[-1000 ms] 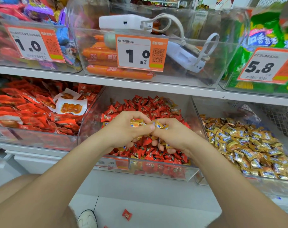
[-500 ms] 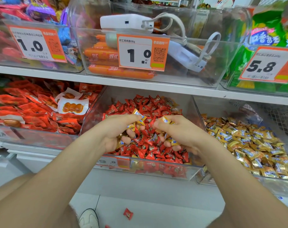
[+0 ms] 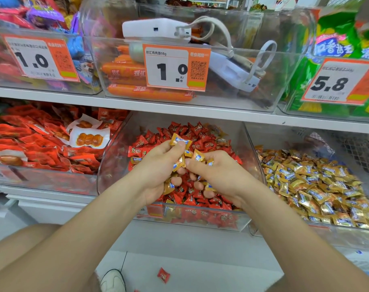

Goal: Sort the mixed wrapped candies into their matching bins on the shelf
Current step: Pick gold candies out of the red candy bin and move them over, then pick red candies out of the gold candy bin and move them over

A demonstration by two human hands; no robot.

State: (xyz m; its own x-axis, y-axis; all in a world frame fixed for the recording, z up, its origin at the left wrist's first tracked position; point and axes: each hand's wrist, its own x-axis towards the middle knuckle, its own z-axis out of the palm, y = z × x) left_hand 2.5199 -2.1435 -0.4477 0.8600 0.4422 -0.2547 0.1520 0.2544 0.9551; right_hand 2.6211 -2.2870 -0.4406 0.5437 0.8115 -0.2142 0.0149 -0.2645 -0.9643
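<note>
Pinched between thumb and forefinger of the left hand, a gold-wrapped candy with a blue label is held up, and more gold ones are cupped in its curled fingers. Several others are gripped in the right hand. Both hands are held close together over the clear middle bin, which is heaped with red candies. Just beside it, the right bin of gold candies is seen, open-topped under the shelf board.
</note>
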